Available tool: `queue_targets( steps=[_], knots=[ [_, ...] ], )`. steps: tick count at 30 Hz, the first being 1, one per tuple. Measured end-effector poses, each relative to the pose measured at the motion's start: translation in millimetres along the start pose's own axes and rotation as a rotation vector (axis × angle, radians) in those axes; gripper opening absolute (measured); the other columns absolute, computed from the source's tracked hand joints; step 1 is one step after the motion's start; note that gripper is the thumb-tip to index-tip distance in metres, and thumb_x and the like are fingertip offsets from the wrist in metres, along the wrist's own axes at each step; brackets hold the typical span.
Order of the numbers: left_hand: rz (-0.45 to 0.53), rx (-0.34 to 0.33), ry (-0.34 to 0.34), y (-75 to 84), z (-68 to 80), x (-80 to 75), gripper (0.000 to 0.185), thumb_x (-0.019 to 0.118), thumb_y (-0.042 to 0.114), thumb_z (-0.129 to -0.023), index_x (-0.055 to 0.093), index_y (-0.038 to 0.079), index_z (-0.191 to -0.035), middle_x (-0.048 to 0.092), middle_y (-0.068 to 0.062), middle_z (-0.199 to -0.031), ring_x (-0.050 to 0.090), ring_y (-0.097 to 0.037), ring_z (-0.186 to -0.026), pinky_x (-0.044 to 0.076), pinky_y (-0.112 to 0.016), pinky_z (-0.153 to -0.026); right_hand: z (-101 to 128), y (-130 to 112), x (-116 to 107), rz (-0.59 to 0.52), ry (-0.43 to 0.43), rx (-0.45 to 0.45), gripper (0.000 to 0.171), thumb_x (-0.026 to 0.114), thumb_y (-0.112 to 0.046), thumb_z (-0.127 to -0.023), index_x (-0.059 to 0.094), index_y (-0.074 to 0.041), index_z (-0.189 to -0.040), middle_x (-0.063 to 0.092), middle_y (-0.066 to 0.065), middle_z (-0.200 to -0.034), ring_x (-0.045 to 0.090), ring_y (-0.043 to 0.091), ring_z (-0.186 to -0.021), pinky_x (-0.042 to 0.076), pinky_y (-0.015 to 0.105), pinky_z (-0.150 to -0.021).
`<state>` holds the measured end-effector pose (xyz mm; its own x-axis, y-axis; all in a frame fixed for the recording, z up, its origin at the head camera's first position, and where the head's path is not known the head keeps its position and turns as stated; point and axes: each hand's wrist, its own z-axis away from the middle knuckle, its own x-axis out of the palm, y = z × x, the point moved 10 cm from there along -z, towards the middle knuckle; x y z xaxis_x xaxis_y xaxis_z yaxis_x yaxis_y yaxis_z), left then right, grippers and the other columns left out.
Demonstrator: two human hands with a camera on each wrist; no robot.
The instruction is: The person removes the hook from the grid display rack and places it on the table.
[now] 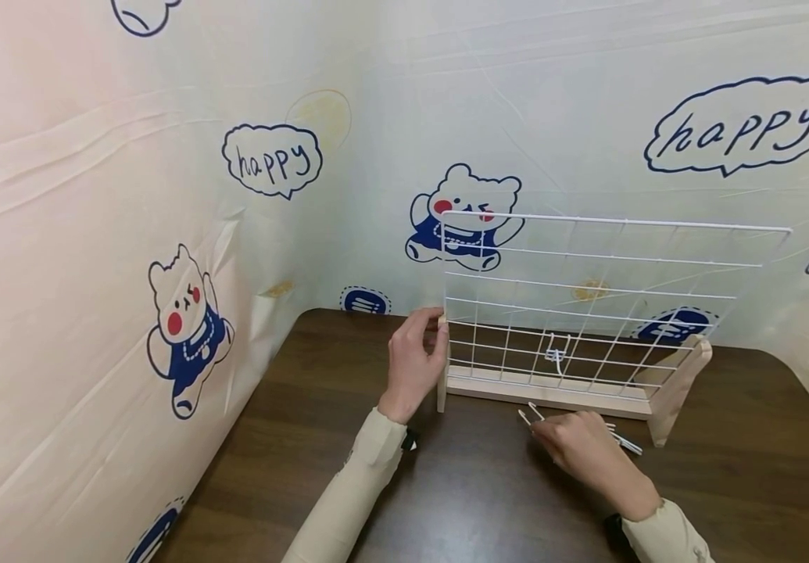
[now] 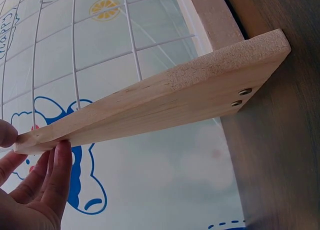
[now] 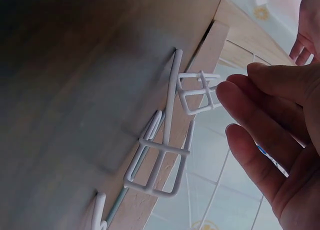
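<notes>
My left hand [image 1: 414, 356] pinches the tip of the wooden side piece [image 2: 165, 105] of a stand that holds up a white wire grid panel [image 1: 576, 219]. In the left wrist view, the thumb lies over the tip and the fingers under it. My right hand [image 1: 583, 450], low over the table before the stand, pinches a white wire hook [image 3: 195, 92] at the fingertips; its prongs [image 1: 524, 417] stick out toward the left. Beside this hand, other white wire hooks [image 1: 627, 442] lie on the table. One hook [image 1: 554, 355] hangs on the grid's lower middle.
The stand's wooden base bar [image 1: 552, 396] runs along the dark wood table [image 1: 446, 500] to a slanted right side piece [image 1: 681, 383]. Two screws [image 2: 244, 91] show on the left side piece. A pale printed curtain [image 1: 376, 141] surrounds the table behind and at left.
</notes>
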<state>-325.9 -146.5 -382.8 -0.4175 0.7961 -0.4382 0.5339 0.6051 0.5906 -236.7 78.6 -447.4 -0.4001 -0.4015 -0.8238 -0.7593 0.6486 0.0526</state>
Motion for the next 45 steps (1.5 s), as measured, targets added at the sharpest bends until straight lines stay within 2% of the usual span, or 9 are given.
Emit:
queue_targets(
  steps=[5,17,29,45],
  knots=[
    [0.009,0.007,0.001,1.4,0.6,0.2,0.021,0.061,0.017,-0.103,0.069,0.01,-0.121,0.074,-0.007,-0.109,0.075,-0.015,-0.085,0.063,-0.02,-0.071,-3.3,1.1,5.5,0.004,-0.036,0.006,0.033,0.086,-0.011,-0.074,0.057,-0.026,-0.069,0.063,-0.016,-0.061,0.061,0.012,-0.051,0.034,0.029,-0.041],
    [0.005,0.011,0.001,-0.1,0.6,0.2,0.021,0.061,0.019,-0.104,0.069,0.01,-0.121,0.074,-0.007,-0.108,0.075,-0.014,-0.084,0.063,-0.021,-0.071,-6.1,2.2,17.4,0.002,-0.111,0.017,0.038,0.087,-0.017,-0.077,0.052,-0.026,-0.063,0.059,-0.016,-0.057,0.059,0.012,-0.05,0.036,0.029,-0.043],
    [0.005,0.004,-0.005,0.7,0.2,0.2,0.021,0.061,0.019,-0.104,0.069,0.01,-0.121,0.074,-0.007,-0.109,0.074,-0.015,-0.085,0.063,-0.022,-0.071,-5.2,-1.6,20.8,-0.025,-0.158,0.025,0.029,0.089,-0.02,-0.077,0.063,-0.026,-0.065,0.065,-0.014,-0.059,0.063,0.011,-0.052,0.044,0.032,-0.046],
    [0.005,-0.004,-0.006,0.6,-0.8,0.2,0.021,0.061,0.018,-0.104,0.069,0.01,-0.122,0.074,-0.007,-0.11,0.075,-0.016,-0.087,0.064,-0.022,-0.071,-4.5,-5.9,24.4,-0.103,-0.208,0.022,0.027,0.086,-0.016,-0.081,0.065,-0.025,-0.066,0.062,-0.015,-0.058,0.06,0.008,-0.052,0.043,0.03,-0.046]
  ],
)
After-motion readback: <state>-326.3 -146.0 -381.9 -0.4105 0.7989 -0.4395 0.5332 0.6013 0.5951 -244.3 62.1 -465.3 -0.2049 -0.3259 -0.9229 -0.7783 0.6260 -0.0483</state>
